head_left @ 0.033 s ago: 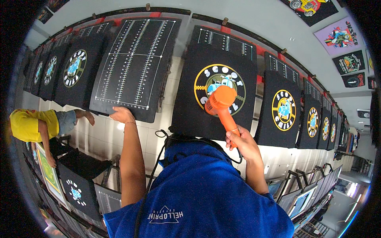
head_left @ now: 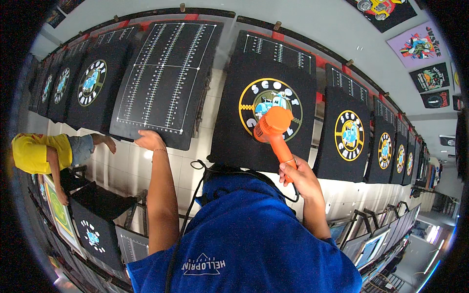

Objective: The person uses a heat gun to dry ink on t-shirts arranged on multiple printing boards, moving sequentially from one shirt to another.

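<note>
Over the printed black T-shirt [head_left: 266, 115] | right hand [head_left: 299, 175] is gripping the orange heat gun [head_left: 273, 129] | left hand [head_left: 149, 140], fingers loosely spread, is resting on the gridded platen [head_left: 166, 78].

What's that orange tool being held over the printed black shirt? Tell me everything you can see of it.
The orange plastic hot-air gun has a bulky rounded head and a slimmer straight handle. The right hand grips the lower end of the handle, holding the tool tilted, head up and away from the person. The head hangs in front of the round yellow and blue print on the black shirt on its board; whether it touches the cloth cannot be told. A black cord runs nearby.
</note>
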